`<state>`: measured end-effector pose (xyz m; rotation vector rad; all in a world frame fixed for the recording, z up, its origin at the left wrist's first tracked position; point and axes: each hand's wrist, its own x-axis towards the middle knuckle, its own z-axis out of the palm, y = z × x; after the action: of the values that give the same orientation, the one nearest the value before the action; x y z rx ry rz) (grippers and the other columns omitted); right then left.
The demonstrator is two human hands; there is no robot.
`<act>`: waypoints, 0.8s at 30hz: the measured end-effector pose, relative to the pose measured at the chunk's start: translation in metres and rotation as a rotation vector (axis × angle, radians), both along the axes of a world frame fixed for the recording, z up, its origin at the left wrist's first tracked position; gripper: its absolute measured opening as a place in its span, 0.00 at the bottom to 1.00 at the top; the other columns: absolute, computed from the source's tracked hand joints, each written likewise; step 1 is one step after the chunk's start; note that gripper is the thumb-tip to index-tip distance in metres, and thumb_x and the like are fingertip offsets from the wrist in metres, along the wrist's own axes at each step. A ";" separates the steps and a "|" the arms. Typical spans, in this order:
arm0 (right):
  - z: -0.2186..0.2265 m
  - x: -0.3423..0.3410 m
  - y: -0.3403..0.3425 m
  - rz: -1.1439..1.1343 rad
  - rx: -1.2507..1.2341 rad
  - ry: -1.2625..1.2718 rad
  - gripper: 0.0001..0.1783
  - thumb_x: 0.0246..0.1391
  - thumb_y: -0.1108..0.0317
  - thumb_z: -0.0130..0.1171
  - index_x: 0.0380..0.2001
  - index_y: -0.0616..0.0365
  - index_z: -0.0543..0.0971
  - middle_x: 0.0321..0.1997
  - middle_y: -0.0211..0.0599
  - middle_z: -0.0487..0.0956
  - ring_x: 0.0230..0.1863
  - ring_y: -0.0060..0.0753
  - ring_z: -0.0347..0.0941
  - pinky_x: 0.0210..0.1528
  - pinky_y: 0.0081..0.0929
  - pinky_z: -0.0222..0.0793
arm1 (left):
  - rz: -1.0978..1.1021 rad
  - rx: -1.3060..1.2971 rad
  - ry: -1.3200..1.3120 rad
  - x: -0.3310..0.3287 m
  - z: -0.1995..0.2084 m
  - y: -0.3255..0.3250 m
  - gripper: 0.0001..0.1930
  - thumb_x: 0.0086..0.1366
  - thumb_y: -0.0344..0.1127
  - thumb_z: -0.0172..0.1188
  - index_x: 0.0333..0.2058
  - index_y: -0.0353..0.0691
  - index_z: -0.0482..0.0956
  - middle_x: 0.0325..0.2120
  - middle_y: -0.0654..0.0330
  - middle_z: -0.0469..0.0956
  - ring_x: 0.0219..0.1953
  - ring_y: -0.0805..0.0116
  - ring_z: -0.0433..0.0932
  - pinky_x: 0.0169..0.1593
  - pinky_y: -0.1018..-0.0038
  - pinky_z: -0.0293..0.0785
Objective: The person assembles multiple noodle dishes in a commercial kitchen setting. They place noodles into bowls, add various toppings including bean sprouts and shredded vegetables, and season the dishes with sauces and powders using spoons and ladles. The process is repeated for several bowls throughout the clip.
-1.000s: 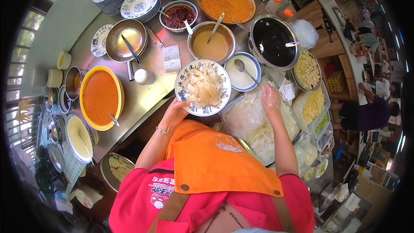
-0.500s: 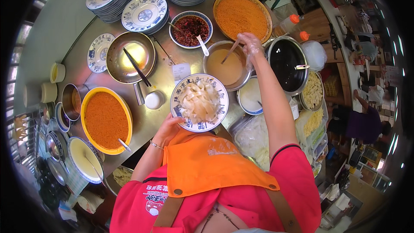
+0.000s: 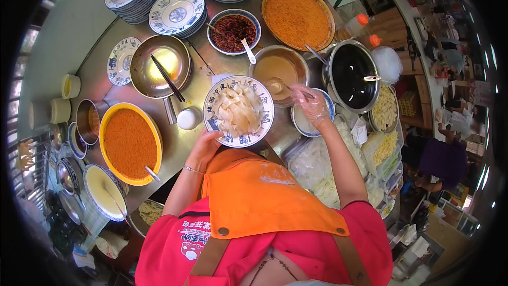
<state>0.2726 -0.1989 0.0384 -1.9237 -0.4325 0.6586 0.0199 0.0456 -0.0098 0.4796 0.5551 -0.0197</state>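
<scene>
My left hand [image 3: 205,145] grips the near-left rim of a white and blue patterned plate [image 3: 211,107]. Wide, pale flat noodles [image 3: 239,111] are heaped on it. In a clear plastic glove, my right hand [image 3: 311,107] is closed around the handle of a ladle [image 3: 276,86]. The ladle's bowl is over the near part of a metal bowl of tan sauce [image 3: 270,68]; whether it touches the sauce I cannot tell. A bowl of white contents [image 3: 302,122] is partly hidden under my right hand.
Beyond are a chili oil bowl [image 3: 233,30], an orange-topped bowl [image 3: 297,20] and plate stacks [image 3: 177,13]. A pot of dark liquid [image 3: 353,77] stands right. Left are a pan with chopsticks [image 3: 143,77], a white jar [image 3: 188,118] and a yellow-rimmed bowl [image 3: 130,145].
My right hand has come nearer from the far right rim of the sauce bowl, turning the ladle so its bowl shows. The plate has shifted slightly left and away from me.
</scene>
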 end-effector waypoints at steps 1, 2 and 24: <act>0.004 -0.005 -0.003 -0.057 0.040 0.030 0.14 0.63 0.67 0.53 0.48 0.62 0.78 0.36 0.35 0.81 0.32 0.22 0.76 0.38 0.20 0.74 | 0.009 0.004 0.001 0.001 0.002 0.000 0.31 0.54 0.20 0.53 0.59 0.31 0.61 0.54 0.52 0.72 0.54 0.58 0.74 0.59 0.64 0.72; 0.005 -0.009 -0.005 -0.113 0.081 0.061 0.14 0.64 0.67 0.53 0.48 0.62 0.78 0.36 0.36 0.81 0.32 0.22 0.76 0.38 0.20 0.74 | 0.019 0.007 0.002 0.002 0.003 -0.001 0.31 0.54 0.20 0.53 0.59 0.31 0.61 0.55 0.52 0.72 0.55 0.58 0.74 0.59 0.64 0.72; 0.114 -0.105 -0.013 0.214 0.261 -0.825 0.14 0.56 0.85 0.50 0.45 0.69 0.75 0.37 0.47 0.81 0.33 0.38 0.80 0.39 0.29 0.77 | 0.056 -0.074 -0.111 0.053 0.014 -0.035 0.27 0.59 0.21 0.52 0.59 0.32 0.62 0.55 0.50 0.71 0.54 0.56 0.74 0.59 0.61 0.72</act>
<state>0.1676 -0.2123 0.1527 -1.8381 -1.1855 -0.1037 0.0733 0.0102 0.0045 0.3908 0.4574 0.0391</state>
